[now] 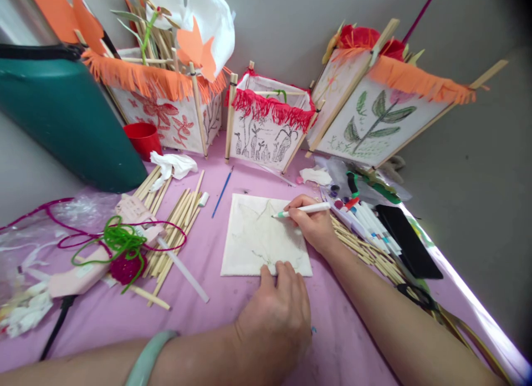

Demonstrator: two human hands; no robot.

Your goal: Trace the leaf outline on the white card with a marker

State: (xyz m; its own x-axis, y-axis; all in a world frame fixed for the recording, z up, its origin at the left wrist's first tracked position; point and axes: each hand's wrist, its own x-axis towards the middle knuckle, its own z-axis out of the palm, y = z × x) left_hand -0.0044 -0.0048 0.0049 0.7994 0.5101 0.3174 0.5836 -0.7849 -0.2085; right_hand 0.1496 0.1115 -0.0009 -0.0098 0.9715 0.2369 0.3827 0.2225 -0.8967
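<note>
A white square panel (pixel 245 236), seemingly cloth or thick paper, lies flat on the purple table cover (pixel 208 330). Faint leaf- or flower-like lines run across it. My right hand (pixel 313 222) pinches a white marker pen (pixel 313 207), its green-banded tip at the drawing near the panel's upper middle. My left hand (pixel 278 308) holds nothing; its fingertips lie on the panel's lower edge. The marker's cap (pixel 203 199) may be the small white piece by the sticks, and a thin blue brush (pixel 223 191) lies left of the panel.
Behind stand three decorated lanterns, a red-fringed one (pixel 266 131) in the middle. Wooden sticks (pixel 178 225), a pink glue gun (pixel 78 272) and green yarn (pixel 122 236) lie left. Several markers (pixel 376 228), a black phone (pixel 409 239) and scissors (pixel 419 297) are right. A green bottle (pixel 70 114) leans in.
</note>
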